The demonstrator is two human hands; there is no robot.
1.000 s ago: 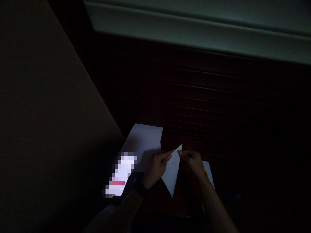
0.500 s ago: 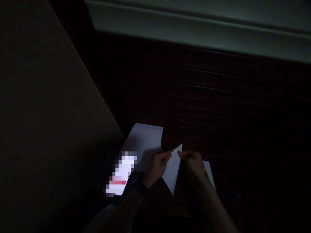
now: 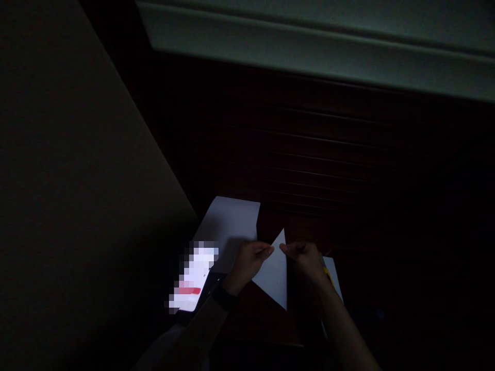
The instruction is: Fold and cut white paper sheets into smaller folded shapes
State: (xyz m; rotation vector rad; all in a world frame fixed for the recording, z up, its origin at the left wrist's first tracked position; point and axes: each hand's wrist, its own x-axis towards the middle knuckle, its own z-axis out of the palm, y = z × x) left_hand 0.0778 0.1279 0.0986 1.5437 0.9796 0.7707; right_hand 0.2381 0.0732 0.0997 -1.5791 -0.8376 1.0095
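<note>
A white sheet of paper folded into a triangle (image 3: 275, 274) is held up between my two hands, one point upward and another hanging low. My left hand (image 3: 248, 262), with a dark band on its wrist, pinches its left edge between thumb and fingers. On the opposite edge, near the top point, the thumb and curled fingers of my right hand (image 3: 303, 253) grip the paper. Behind my left hand lies a larger white sheet (image 3: 234, 219), partly covered by that hand.
A lit phone screen (image 3: 195, 275), partly blurred out, glows left of my left wrist. Beyond my right forearm lie another white sheet (image 3: 333, 270) and a small yellow object (image 3: 329, 275). A pale ledge (image 3: 309, 54) crosses the top, and a wall (image 3: 77, 170) rises at left. The scene is very dark.
The folded paper has turned, its lower point swinging right and its top point shifting slightly left. My left fingers, earlier stretched along its edge, are now bent in a pinch.
</note>
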